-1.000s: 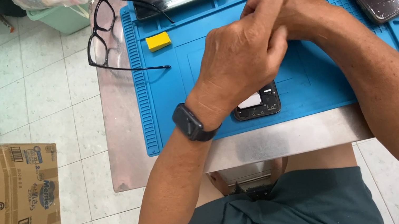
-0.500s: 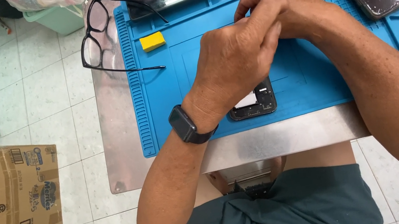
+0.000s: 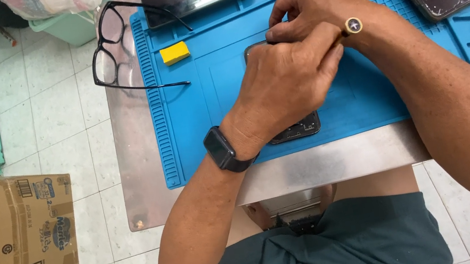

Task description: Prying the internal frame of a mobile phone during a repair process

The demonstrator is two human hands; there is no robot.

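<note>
Opened phone (image 3: 296, 129) on your blue mat (image 3: 360, 87), mostly under your left hand (image 3: 287, 83) pressing it flat, right hand (image 3: 315, 6) pinching a screwdriver (image 3: 352, 25), brown printed carton (image 3: 11, 249) on floor left, yellow block (image 3: 175, 53) upper left.

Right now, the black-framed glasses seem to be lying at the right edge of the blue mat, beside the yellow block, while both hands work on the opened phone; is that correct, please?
Not quite: in the head view the black-framed glasses lie at the left edge of the blue mat, not the right. The rest holds: the yellow block is beside them, and the left hand and right hand work on the opened phone.
</note>
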